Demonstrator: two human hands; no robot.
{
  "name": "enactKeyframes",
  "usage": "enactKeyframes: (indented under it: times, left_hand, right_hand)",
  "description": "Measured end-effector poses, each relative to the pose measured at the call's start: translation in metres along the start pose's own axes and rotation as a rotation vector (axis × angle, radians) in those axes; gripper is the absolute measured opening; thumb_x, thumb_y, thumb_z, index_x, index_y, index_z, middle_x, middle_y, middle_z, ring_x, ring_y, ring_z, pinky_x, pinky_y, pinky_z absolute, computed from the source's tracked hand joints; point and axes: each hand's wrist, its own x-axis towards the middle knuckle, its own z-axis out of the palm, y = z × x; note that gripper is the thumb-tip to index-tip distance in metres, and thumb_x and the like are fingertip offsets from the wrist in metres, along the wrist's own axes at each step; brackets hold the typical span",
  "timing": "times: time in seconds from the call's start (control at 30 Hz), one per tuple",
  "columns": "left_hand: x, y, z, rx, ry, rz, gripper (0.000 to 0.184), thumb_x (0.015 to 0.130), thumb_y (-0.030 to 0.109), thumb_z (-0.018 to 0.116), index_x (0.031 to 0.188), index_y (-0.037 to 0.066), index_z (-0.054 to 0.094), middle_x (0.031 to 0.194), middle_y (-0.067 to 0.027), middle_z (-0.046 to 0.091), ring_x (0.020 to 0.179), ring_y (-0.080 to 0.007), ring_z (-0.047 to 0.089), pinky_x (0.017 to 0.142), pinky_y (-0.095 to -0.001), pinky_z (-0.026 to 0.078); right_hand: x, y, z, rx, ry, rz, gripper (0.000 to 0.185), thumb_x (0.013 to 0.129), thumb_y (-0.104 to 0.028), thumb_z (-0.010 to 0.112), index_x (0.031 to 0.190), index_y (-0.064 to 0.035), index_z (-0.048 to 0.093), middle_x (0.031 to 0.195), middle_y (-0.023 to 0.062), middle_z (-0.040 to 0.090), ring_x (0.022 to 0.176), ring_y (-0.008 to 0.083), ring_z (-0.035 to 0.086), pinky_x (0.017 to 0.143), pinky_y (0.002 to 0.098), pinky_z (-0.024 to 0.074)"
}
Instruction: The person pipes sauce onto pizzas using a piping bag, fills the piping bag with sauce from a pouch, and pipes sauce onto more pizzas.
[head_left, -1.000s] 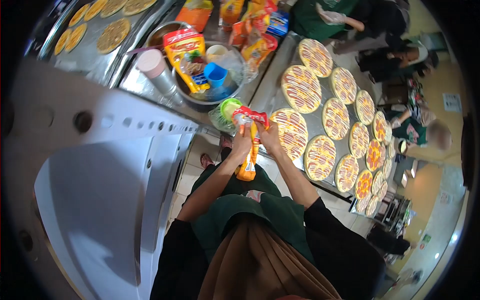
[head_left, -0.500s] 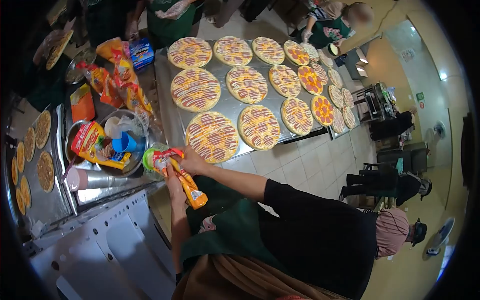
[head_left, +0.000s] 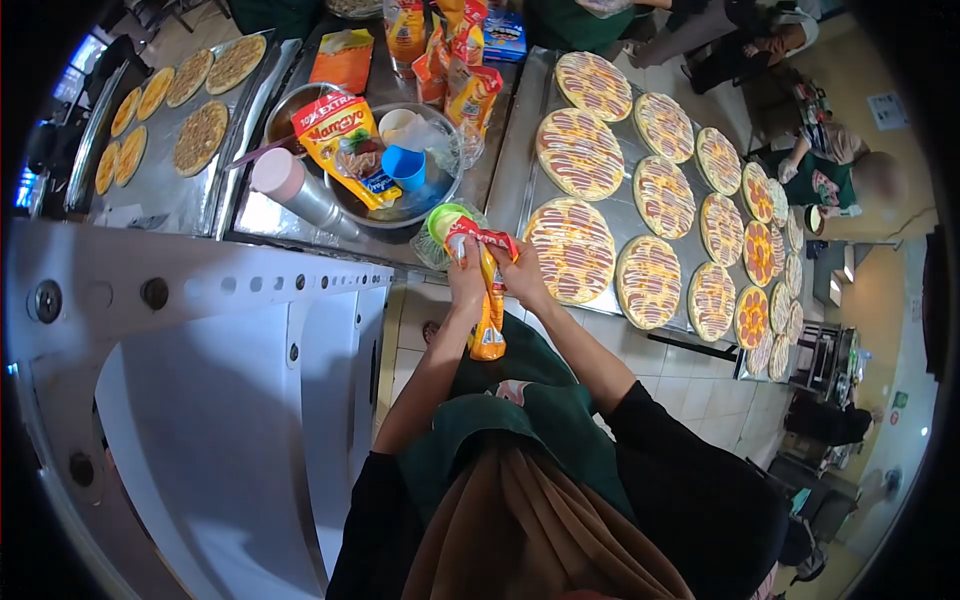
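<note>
Just beyond the fingers, left, sits a green cup [head_left: 447, 217]. The left hand [head_left: 466, 288] is clamped on a red-and-orange pouch [head_left: 489, 308], which lies between both hands, its orange end toward the person's body; the right hand [head_left: 525, 281] grips its upper right side, near a pizza [head_left: 570, 252].

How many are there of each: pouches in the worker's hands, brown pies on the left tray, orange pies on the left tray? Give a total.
Held pouch: 1
Brown pies: 3
Orange pies: 4
Total: 8
</note>
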Motion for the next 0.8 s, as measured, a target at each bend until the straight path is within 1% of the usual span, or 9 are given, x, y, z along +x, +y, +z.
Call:
enactKeyframes:
  times: [0.1, 0.13, 0.23, 0.33, 0.43, 0.53, 0.63, 0.8]
  left_hand:
    - [0.002, 0.000, 0.003, 0.116, 0.058, 0.030, 0.053, 0.094, 0.049, 0.047, 0.096, -0.003, 0.060, 0.078, -0.0037, 0.059, 0.070, -0.0112, 0.055, 0.062, -0.0284, 0.044]
    - [0.002, 0.001, 0.005, 0.130, 0.074, 0.028, 0.056, 0.094, 0.051, 0.045, 0.092, -0.003, 0.060, 0.078, -0.0055, 0.060, 0.070, -0.0119, 0.055, 0.061, -0.0291, 0.044]
    - [0.006, -0.002, 0.004, 0.197, 0.110, 0.013, 0.057, 0.095, 0.050, 0.044, 0.089, -0.005, 0.059, 0.078, -0.0070, 0.060, 0.070, -0.0134, 0.055, 0.062, -0.0300, 0.044]
    - [0.010, -0.005, 0.003, 0.258, 0.110, 0.018, 0.057, 0.096, 0.049, 0.041, 0.091, -0.006, 0.058, 0.078, -0.0092, 0.060, 0.071, -0.0159, 0.056, 0.063, -0.0322, 0.044]
    - [0.007, -0.003, 0.004, 0.302, 0.103, 0.058, 0.054, 0.097, 0.046, 0.038, 0.094, -0.005, 0.058, 0.080, -0.0112, 0.061, 0.073, -0.0178, 0.057, 0.064, -0.0342, 0.044]
    - [0.003, 0.000, 0.008, 0.280, 0.104, 0.088, 0.048, 0.098, 0.040, 0.038, 0.099, -0.004, 0.058, 0.083, -0.0121, 0.061, 0.075, -0.0183, 0.058, 0.065, -0.0348, 0.044]
    - [0.010, -0.008, 0.005, 0.236, 0.098, 0.099, 0.042, 0.099, 0.033, 0.039, 0.103, -0.005, 0.058, 0.085, -0.0119, 0.062, 0.077, -0.0185, 0.059, 0.065, -0.0347, 0.044]
    - [0.014, -0.015, 0.001, 0.202, 0.084, 0.064, 0.039, 0.098, 0.029, 0.040, 0.104, -0.006, 0.057, 0.085, -0.0123, 0.062, 0.077, -0.0186, 0.059, 0.065, -0.0342, 0.045]
  right_hand:
    - [0.000, 0.002, 0.001, 0.051, 0.014, 0.022, 0.021, 0.091, -0.008, 0.055, 0.108, 0.0000, 0.064, 0.090, 0.0078, 0.067, 0.080, 0.0118, 0.058, 0.074, 0.0267, 0.0464]
    - [0.002, 0.004, 0.002, 0.051, 0.027, 0.018, 0.020, 0.090, -0.006, 0.056, 0.107, -0.0004, 0.066, 0.088, 0.0036, 0.067, 0.078, 0.0086, 0.056, 0.072, 0.0241, 0.0452]
    - [0.003, 0.008, 0.001, 0.009, 0.026, -0.016, 0.020, 0.090, -0.004, 0.055, 0.107, -0.0008, 0.066, 0.088, 0.0041, 0.067, 0.079, 0.0085, 0.056, 0.072, 0.0244, 0.0457]
    - [0.003, 0.008, 0.002, 0.011, 0.026, -0.054, 0.021, 0.089, -0.002, 0.054, 0.106, -0.0008, 0.066, 0.090, 0.0052, 0.068, 0.081, 0.0088, 0.057, 0.074, 0.0248, 0.0464]
    - [0.002, 0.006, 0.003, -0.020, 0.019, -0.097, 0.022, 0.088, 0.000, 0.053, 0.106, 0.0007, 0.065, 0.092, 0.0077, 0.068, 0.084, 0.0111, 0.059, 0.077, 0.0256, 0.0472]
    - [0.001, 0.003, 0.003, -0.082, 0.019, -0.150, 0.022, 0.087, 0.002, 0.053, 0.105, 0.0022, 0.065, 0.096, 0.0101, 0.068, 0.087, 0.0139, 0.061, 0.080, 0.0266, 0.0473]
    - [0.000, 0.001, 0.003, -0.101, 0.023, -0.150, 0.023, 0.086, 0.004, 0.051, 0.105, 0.0032, 0.064, 0.099, 0.0118, 0.068, 0.089, 0.0159, 0.062, 0.082, 0.0275, 0.0474]
    - [-0.002, 0.002, 0.003, -0.141, 0.026, -0.179, 0.024, 0.085, 0.006, 0.050, 0.104, 0.0030, 0.064, 0.099, 0.0125, 0.068, 0.090, 0.0177, 0.063, 0.084, 0.0281, 0.0476]
